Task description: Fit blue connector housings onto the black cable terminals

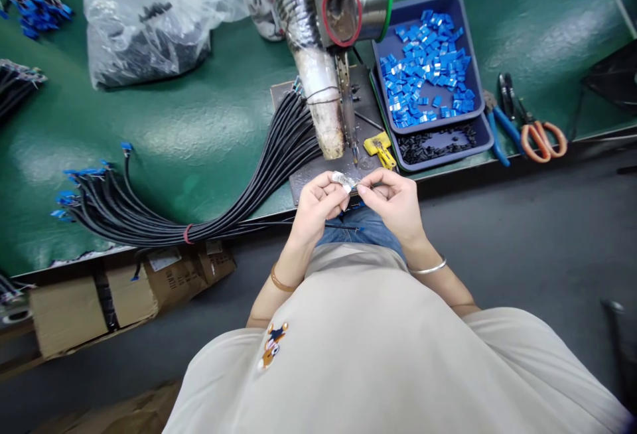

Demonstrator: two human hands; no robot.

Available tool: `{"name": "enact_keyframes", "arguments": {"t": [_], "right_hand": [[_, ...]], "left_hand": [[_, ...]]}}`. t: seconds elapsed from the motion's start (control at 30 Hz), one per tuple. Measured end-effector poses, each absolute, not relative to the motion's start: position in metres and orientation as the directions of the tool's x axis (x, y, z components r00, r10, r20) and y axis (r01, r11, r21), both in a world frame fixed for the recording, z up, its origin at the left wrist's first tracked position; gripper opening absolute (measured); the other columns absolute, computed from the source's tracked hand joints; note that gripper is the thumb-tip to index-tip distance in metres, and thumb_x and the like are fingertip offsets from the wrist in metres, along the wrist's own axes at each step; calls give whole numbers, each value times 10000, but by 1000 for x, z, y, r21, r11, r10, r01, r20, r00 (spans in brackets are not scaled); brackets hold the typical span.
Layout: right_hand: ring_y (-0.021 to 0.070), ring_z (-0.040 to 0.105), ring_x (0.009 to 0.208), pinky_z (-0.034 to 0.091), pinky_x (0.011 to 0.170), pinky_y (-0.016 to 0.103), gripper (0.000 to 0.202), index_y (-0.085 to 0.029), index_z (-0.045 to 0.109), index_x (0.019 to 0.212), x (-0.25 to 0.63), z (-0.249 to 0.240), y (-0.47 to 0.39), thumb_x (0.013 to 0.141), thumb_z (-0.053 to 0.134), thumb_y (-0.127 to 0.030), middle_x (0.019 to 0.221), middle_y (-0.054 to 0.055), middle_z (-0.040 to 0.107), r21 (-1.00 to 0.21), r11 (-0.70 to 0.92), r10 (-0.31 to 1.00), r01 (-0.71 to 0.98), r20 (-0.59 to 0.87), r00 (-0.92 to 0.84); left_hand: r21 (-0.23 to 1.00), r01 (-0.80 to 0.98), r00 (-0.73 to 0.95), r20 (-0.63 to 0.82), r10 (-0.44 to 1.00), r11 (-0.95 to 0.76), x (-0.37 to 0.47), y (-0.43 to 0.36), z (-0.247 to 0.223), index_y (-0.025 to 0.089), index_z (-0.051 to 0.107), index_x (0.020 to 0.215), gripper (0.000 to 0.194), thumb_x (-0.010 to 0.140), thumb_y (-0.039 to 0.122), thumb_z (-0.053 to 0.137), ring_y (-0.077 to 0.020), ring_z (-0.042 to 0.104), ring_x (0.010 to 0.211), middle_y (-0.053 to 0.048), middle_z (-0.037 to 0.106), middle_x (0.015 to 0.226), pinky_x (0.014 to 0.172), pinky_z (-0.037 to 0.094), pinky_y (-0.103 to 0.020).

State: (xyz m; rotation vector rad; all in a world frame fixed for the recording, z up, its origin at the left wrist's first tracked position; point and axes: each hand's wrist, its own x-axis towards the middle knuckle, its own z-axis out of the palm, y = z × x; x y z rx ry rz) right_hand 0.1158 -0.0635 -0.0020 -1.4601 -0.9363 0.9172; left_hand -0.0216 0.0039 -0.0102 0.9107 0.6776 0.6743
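My left hand [318,207] and my right hand [392,200] meet in front of the bench edge, fingertips pinched close together. Whitish wrapping [343,180] covers a fingertip of the left hand. Between the fingertips is something tiny, perhaps a wire end, too small to make out. Just beyond them the soldering iron tip [355,155] points down, beside a silver exhaust hose [318,99]. A bundle of black cables [239,202], tied with a red band, lies to the left with blue connectors at its far-left ends. A yellow clip-like tool [381,148] rests near the right hand.
A tray of blue connectors [465,62] is stacked over a tray of small black pieces [432,162]. Blue-handled pliers [502,132] and orange-handled scissors [542,139] lie right. A solder spool [373,2], plastic bag [149,42] and glass jar [261,2] stand behind; cardboard boxes [70,318] sit below.
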Motion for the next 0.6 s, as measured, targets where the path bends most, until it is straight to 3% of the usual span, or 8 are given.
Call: {"name": "enact_keyframes", "arguments": {"t": [0.1,0.2,0.27,0.43,0.6], "right_hand": [[29,292,458,216,422,229,110,-187,650,753,113,-5,-65,818,653,-276,690,-29,589,-965,1,910,261,109,401],[77,519,594,403,541,229,81,-227,701,788,112,-7,-67,827,634,-203,768,4,676,-777,166,854,607,421,306],[102,602,694,463,619,236,121,-252,726,838,113,-8,-69,832,633,-175,804,11,707,-679,238,820,695,523,230],[85,505,593,418,546,257,143,-256,755,948,119,-4,-71,866,639,-239,846,17,692,-822,155,809,547,424,408],[80,469,597,381,530,251,197,-269,760,1024,118,0,-74,878,627,-265,807,10,655,-867,121,861,484,334,384]], "left_hand": [[853,-238,592,-251,766,464,-22,4,-9,159,556,805,254,757,314,752,-4,283,394,53,525,528,386,142,-144],[842,-231,601,-271,752,488,-23,7,-6,143,573,769,239,749,303,749,1,279,396,49,513,532,391,137,-150],[835,-216,619,-284,733,506,-24,9,-5,133,582,743,235,750,304,744,4,268,391,50,497,525,393,130,-155],[824,-225,640,-278,716,520,-23,11,-4,128,602,753,214,739,282,750,5,257,391,51,495,518,394,107,-159],[834,-210,650,-270,710,510,-22,9,-6,133,615,759,210,756,301,742,-3,291,396,28,558,542,391,117,-163]]}}
